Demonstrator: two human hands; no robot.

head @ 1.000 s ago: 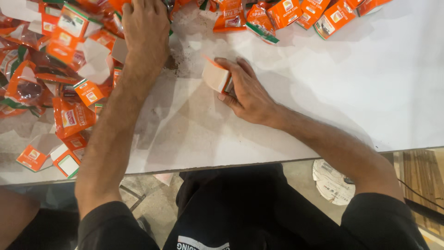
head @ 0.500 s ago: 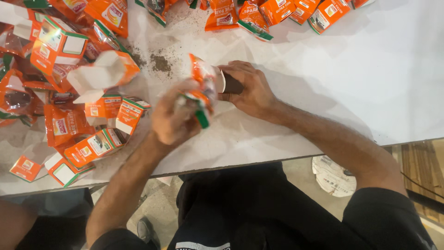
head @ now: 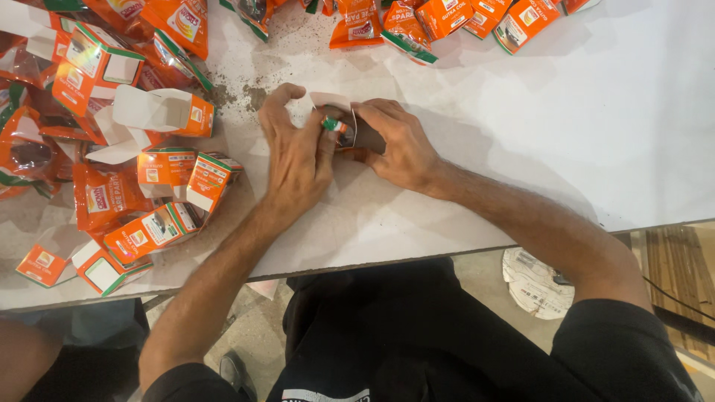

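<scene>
Both my hands meet over the middle of the white table [head: 521, 134]. My left hand [head: 294, 160] presses a small orange, white and green pouch [head: 335, 125] into the open end of a small carton [head: 350, 126]. My right hand [head: 395, 145] grips that carton from the right and covers most of it. Only the pouch's striped edge and the carton's pale flap show between my fingers.
A heap of orange and green cartons [head: 160, 231] and orange pouches [head: 97, 197] covers the table's left side, with one open carton [head: 160, 112] near my left hand. More orange pouches [head: 402, 26] line the far edge. Dark crumbs [head: 246, 93] lie scattered. A crumpled paper [head: 536, 283] is on the floor.
My left hand came back from the heap at the far left holding a pouch, carried it to the carton in my right hand, and now pushes it in.
</scene>
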